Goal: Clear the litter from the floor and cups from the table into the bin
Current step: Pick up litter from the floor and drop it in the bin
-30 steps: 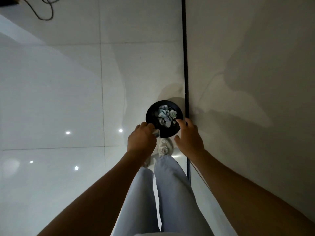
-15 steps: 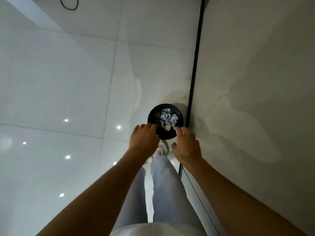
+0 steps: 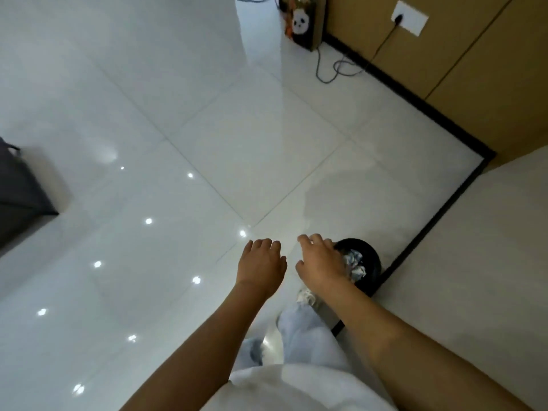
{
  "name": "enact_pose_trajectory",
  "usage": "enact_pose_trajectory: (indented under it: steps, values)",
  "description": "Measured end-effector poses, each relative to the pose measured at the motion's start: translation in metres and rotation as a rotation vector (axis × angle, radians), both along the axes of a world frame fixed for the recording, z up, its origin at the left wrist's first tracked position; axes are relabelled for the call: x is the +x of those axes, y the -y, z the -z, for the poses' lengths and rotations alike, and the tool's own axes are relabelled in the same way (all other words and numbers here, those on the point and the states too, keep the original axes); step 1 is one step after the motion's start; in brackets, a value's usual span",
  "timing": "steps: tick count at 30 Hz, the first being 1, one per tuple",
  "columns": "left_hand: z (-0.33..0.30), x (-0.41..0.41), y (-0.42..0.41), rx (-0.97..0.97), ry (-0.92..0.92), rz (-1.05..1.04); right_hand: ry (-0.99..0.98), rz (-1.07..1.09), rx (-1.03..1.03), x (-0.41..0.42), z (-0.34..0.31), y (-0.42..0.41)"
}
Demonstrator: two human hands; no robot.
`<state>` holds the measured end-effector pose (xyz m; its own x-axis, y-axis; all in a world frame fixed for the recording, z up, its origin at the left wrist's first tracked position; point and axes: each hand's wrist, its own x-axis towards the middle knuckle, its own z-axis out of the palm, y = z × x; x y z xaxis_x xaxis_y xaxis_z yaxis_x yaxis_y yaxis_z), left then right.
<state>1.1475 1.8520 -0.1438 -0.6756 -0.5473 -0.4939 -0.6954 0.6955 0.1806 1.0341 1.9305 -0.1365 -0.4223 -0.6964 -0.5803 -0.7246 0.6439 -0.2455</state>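
A small round black bin (image 3: 374, 258) stands on the white tiled floor beside the wall's black skirting, with crumpled white paper litter (image 3: 354, 264) inside it. My right hand (image 3: 320, 262) hovers over the bin's left rim, fingers relaxed and holding nothing. To its left my left hand (image 3: 261, 264) hangs above bare floor, fingers loosely extended and empty. No cups or table show in the head view.
A dark grey piece of furniture (image 3: 20, 197) sits at the left edge. A box with a panda picture (image 3: 301, 23) stands at the far wall, with a cable (image 3: 341, 66) running to a wall socket (image 3: 409, 18). My legs and a shoe (image 3: 307, 296) are below.
The view has swung left and up, so the bin now sits at the lower right. Both hands have drawn back from the bin's rim and moved left, empty.
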Motion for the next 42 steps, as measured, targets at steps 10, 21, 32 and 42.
enact_pose_trajectory:
  steps: [10, 21, 32, 42]
  values:
    - [-0.035, 0.282, 0.043, -0.067, -0.017, -0.534, -0.014, -0.486, -0.026, 0.257, -0.034, 0.103]
    - [-0.055, 0.556, 0.003, -0.066, 0.025, -1.162, 0.025, -1.082, -0.054, 0.53, -0.043, 0.144]
    - [-0.046, 0.725, 0.043, -0.08, -0.022, -1.612, 0.061, -1.514, -0.026, 0.728, -0.027, 0.228]
    - [-0.061, 0.888, 0.156, -0.067, -0.002, -1.774, 0.051, -1.598, -0.021, 0.911, -0.034, 0.371]
